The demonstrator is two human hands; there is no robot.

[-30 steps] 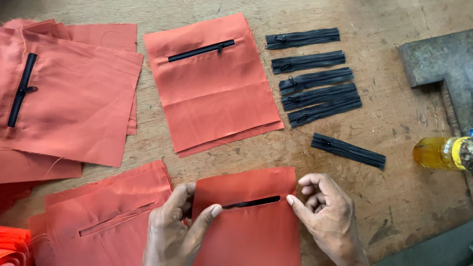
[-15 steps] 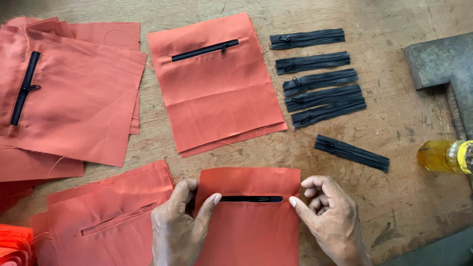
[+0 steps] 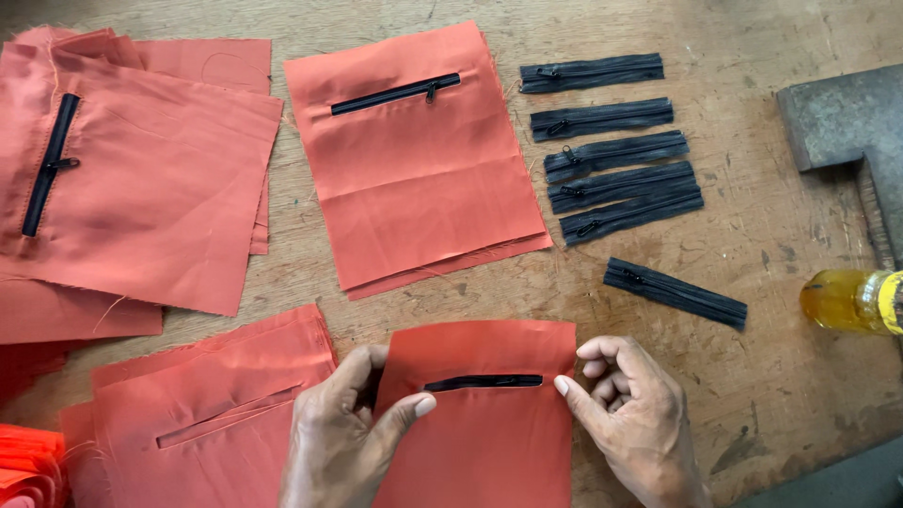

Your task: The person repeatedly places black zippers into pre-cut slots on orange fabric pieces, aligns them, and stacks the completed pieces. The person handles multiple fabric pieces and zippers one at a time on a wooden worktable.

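Low in the frame's centre on the wooden counter [image 3: 715,282], an orange fabric panel [image 3: 480,433] lies between both hands. Its black zipper [image 3: 483,383] runs left-right. The left hand [image 3: 343,437] pinches the panel's left edge; the right hand [image 3: 635,419] pinches the right edge, equally near.

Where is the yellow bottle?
In the head view, the yellow bottle lies at the far right edge of the wooden table, just below the grey metal block and right of the lone black zipper.
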